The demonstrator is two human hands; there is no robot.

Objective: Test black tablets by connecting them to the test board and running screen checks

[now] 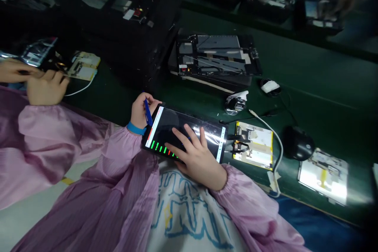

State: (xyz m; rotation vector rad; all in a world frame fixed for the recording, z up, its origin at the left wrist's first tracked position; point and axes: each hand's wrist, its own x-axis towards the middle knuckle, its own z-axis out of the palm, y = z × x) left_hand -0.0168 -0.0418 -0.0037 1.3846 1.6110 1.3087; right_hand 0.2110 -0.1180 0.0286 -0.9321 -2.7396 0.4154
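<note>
My left hand, with a blue band at its wrist, is closed around a blue pen at the left end of a tablet screen. Its fingertips lie at the screen's upper left corner; whether they also grip it, I cannot tell. The screen is lit, mostly dark, with a white strip at each end and green and red marks along the near edge. My right hand is spread flat over its middle, fingers apart. Dark flat cables link the screen's right end to a board with yellow edging.
A stack of opened tablet bodies lies behind the screen. Right of it are a small metal counter, a white cable, a black mouse-shaped object and another board. A co-worker's hands are at far left.
</note>
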